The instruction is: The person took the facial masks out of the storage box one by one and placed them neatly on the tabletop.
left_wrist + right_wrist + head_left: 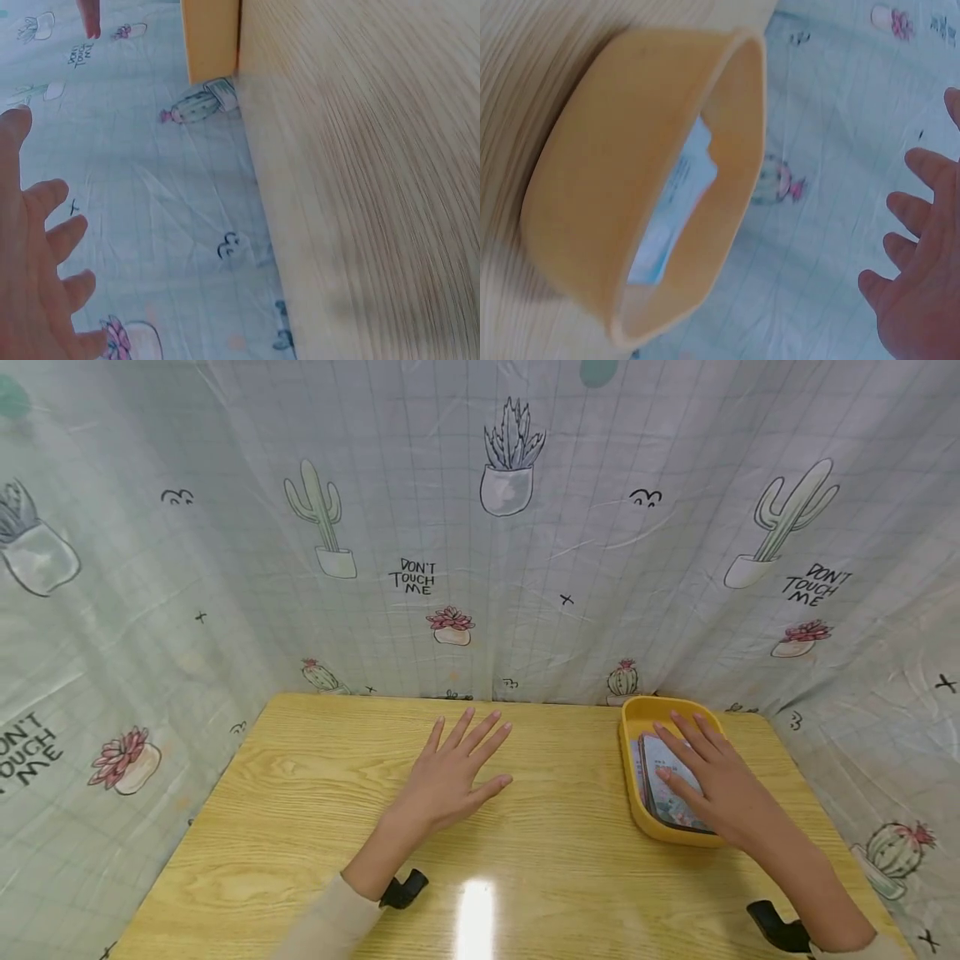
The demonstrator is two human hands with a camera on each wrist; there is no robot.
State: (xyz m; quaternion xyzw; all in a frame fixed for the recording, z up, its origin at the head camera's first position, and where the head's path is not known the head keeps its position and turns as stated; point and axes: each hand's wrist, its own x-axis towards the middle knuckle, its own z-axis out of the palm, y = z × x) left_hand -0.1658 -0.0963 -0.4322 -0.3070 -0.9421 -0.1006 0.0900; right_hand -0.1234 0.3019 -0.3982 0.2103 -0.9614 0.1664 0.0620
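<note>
My left hand (447, 774) is held over the left-middle of the wooden table (300, 793), fingers spread and nothing in it. At the right, my right hand (720, 785) hovers above a yellow plastic bin (636, 802), also with spread fingers and holding nothing. Inside the bin lie flat, light blue printed cards or booklets (667, 781), partly covered by the right hand in the head view. The right wrist view shows the bin's side (622, 150) and, apart from it, the right hand (922, 247). In the left wrist view, the left hand (37, 255) touches nothing.
A pale curtain (495, 552) printed with potted cacti hangs behind the table and along both sides. The bin stands near the table's back right corner. Black straps or mounts (405, 889) sit at both wrists. Light glares off the tabletop near the front.
</note>
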